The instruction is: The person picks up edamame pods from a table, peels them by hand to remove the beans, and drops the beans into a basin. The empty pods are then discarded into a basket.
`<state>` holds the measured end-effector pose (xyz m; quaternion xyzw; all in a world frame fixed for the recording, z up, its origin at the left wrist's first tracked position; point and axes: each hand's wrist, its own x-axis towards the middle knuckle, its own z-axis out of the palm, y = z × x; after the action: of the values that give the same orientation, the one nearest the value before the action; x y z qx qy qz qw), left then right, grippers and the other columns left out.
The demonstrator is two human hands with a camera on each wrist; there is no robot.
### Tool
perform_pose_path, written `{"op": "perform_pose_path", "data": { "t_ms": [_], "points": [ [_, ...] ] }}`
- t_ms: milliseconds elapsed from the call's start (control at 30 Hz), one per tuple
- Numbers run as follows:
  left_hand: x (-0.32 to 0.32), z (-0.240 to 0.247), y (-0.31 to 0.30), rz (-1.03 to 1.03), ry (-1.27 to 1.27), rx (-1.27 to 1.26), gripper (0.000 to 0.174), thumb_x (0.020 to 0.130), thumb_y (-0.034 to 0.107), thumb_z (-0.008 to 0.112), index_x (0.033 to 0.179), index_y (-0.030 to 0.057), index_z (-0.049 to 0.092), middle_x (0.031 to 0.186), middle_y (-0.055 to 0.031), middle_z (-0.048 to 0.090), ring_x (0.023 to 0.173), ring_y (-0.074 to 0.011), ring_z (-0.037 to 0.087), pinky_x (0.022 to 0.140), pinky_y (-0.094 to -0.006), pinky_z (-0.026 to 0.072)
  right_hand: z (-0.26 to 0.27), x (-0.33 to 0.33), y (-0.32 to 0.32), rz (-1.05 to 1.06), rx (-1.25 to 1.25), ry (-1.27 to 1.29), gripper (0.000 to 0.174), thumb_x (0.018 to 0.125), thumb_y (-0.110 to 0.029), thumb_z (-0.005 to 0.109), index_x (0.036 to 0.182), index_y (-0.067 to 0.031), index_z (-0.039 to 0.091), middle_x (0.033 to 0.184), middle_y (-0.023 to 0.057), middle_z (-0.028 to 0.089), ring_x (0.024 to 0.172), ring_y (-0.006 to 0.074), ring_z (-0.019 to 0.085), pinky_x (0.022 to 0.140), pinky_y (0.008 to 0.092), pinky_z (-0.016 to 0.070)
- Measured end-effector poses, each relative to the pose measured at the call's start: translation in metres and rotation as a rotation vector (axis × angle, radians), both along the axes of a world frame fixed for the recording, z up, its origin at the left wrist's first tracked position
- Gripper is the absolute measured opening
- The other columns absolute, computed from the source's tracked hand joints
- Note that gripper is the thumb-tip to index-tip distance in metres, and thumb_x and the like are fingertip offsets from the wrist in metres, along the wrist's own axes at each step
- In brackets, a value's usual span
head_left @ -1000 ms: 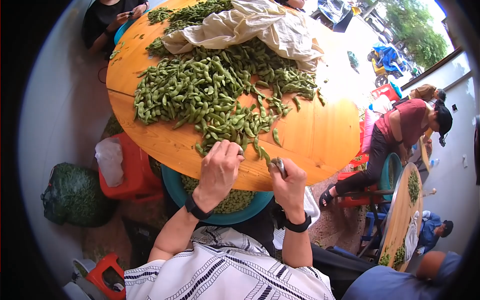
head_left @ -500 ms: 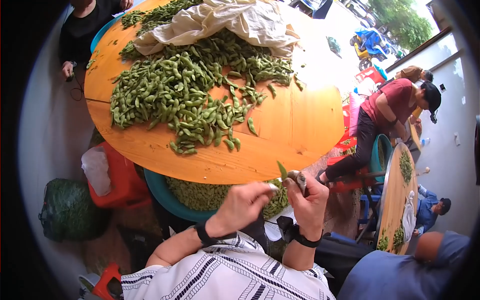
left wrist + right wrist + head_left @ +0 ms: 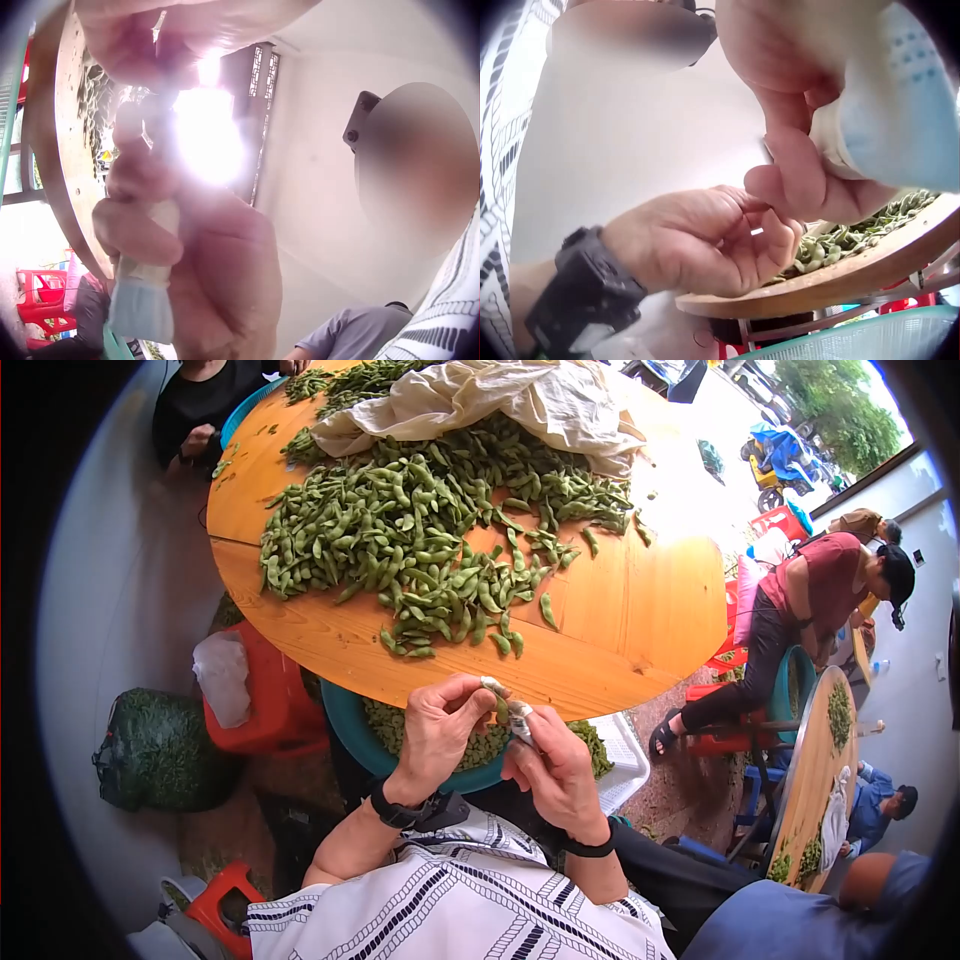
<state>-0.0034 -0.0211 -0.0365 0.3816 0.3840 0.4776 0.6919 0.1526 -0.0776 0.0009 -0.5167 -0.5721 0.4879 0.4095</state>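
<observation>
In the head view, my left hand pinches a green soybean pod between thumb and forefinger, with a white wrapping on a fingertip. My right hand meets it at the pod's other side, its curled fingertips pinching there; a whitish wrapping covers one finger. Close up in the right wrist view, that wrapping is light blue and white, and the fingertips of both hands touch. The fingers hide most of the pod. Below the hands stands a teal basin of shelled green beans.
A round wooden table bears a big heap of soybean pods and a cream cloth. Beside the basin is a white basket. At left are a red stool and a green sack. Other people sit around.
The left hand drew back from the table edge, swung toward the right hand and came up beside it. The right hand lowered and moved left, so both now meet at the pod over the basin.
</observation>
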Motion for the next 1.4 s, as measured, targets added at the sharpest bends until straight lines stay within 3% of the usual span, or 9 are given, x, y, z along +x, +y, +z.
{"op": "perform_pose_path", "data": {
  "t_ms": [533, 633, 700, 767, 900, 1033, 1100, 1200, 1400],
  "points": [
    [-0.007, 0.002, -0.006, 0.147, 0.416, 0.307, 0.005, 0.087, 0.002, 0.071, 0.088, -0.0023, 0.07, 0.075, -0.0027, 0.063, 0.064, -0.0073, 0.058, 0.056, -0.0226, 0.0451, -0.006, -0.014, -0.001, -0.046, 0.099, -0.093, 0.042, 0.082, 0.016, 0.047, 0.123, 0.0088, 0.055, 0.117, 0.0158, 0.058, 0.071, 0.0178, 0.066, 0.059, 0.0273, 0.0533],
    [-0.014, 0.005, -0.003, 0.073, 0.439, 0.311, 0.008, 0.09, 0.005, 0.068, 0.086, -0.0021, 0.069, 0.074, -0.0023, 0.062, 0.063, -0.0079, 0.057, 0.055, -0.0225, 0.0431, -0.007, -0.014, -0.002, -0.056, 0.027, -0.036, 0.039, 0.084, 0.014, 0.049, 0.122, 0.0073, 0.057, 0.111, 0.0114, 0.059, 0.068, 0.014, 0.064, 0.054, 0.0246, 0.0493],
    [-0.024, 0.006, 0.003, 0.0, 0.435, 0.275, 0.013, 0.092, 0.009, 0.066, 0.085, -0.0018, 0.068, 0.075, -0.0014, 0.062, 0.062, -0.0079, 0.056, 0.055, -0.0221, 0.0419, -0.006, -0.008, -0.002, -0.021, -0.33, 0.384, 0.034, 0.087, 0.012, 0.052, 0.12, 0.0069, 0.061, 0.1, 0.0082, 0.058, 0.061, 0.0109, 0.058, 0.048, 0.0214, 0.0382],
    [-0.036, 0.005, 0.009, -0.39, -0.15, -0.174, 0.019, 0.098, 0.018, 0.06, 0.089, 0.0016, 0.063, 0.08, 0.0025, 0.06, 0.07, -0.0048, 0.053, 0.062, -0.0192, 0.0408, -0.002, -0.002, -0.001, 0.025, -0.445, 0.463, 0.03, 0.089, 0.011, 0.055, 0.118, 0.0078, 0.062, 0.092, 0.0068, 0.056, 0.061, 0.0103, 0.056, 0.046, 0.0212, 0.0328],
    [-0.038, 0.003, 0.01, -0.512, -0.402, -0.376, 0.021, 0.101, 0.024, 0.057, 0.092, 0.0049, 0.061, 0.08, 0.0032, 0.056, 0.068, -0.0051, 0.049, 0.062, -0.0211, 0.0406, 0.002, -0.006, -0.001, 0.093, -0.541, 0.641, 0.027, 0.088, 0.009, 0.058, 0.115, 0.008, 0.063, 0.097, 0.0046, 0.056, 0.063, 0.0072, 0.055, 0.048, 0.02, 0.0345],
    [-0.026, -0.007, 0.002, -0.356, -0.177, -0.203, 0.026, 0.1, 0.029, 0.06, 0.09, 0.0048, 0.06, 0.078, 0.0026, 0.053, 0.069, -0.0062, 0.049, 0.061, -0.0211, 0.0407, -0.013, -0.011, -0.003, 0.005, -0.438, 0.542, 0.028, 0.089, 0.009, 0.056, 0.116, 0.007, 0.063, 0.096, 0.0049, 0.057, 0.064, 0.0087, 0.058, 0.049, 0.021, 0.0394],
    [-0.019, 0.004, -0.005, -0.105, 0.64, 0.461, 0.029, 0.096, 0.032, 0.067, 0.088, 0.0049, 0.058, 0.077, 0.0037, 0.049, 0.068, -0.0048, 0.048, 0.058, -0.02, 0.0394, -0.015, -0.017, -0.006, -0.058, -0.367, 0.432, 0.03, 0.088, 0.009, 0.054, 0.118, 0.0068, 0.062, 0.096, 0.0059, 0.058, 0.064, 0.01, 0.06, 0.05, 0.0219, 0.0423],
    [-0.02, 0.002, -0.007, -0.091, 0.474, 0.271, 0.027, 0.086, 0.02, 0.079, 0.087, 0.0036, 0.058, 0.078, 0.0048, 0.053, 0.066, -0.0009, 0.046, 0.055, -0.0182, 0.0371, -0.01, -0.02, -0.011, -0.032, 0.006, -0.001, 0.037, 0.082, 0.013, 0.051, 0.118, 0.0073, 0.059, 0.1, 0.0125, 0.062, 0.063, 0.0145, 0.064, 0.055, 0.0253, 0.0494],
    [-0.029, 0.007, -0.009, -0.103, 0.219, 0.058, 0.027, 0.082, 0.003, 0.079, 0.105, -0.0021, 0.066, 0.084, 0.0006, 0.066, 0.075, -0.0032, 0.06, 0.065, -0.0179, 0.0509, -0.011, -0.015, -0.017, -0.054, -0.244, 0.274, 0.029, 0.088, 0.01, 0.052, 0.116, 0.0072, 0.06, 0.096, 0.0083, 0.06, 0.064, 0.0099, 0.063, 0.053, 0.0227, 0.0471]
  ]
}}
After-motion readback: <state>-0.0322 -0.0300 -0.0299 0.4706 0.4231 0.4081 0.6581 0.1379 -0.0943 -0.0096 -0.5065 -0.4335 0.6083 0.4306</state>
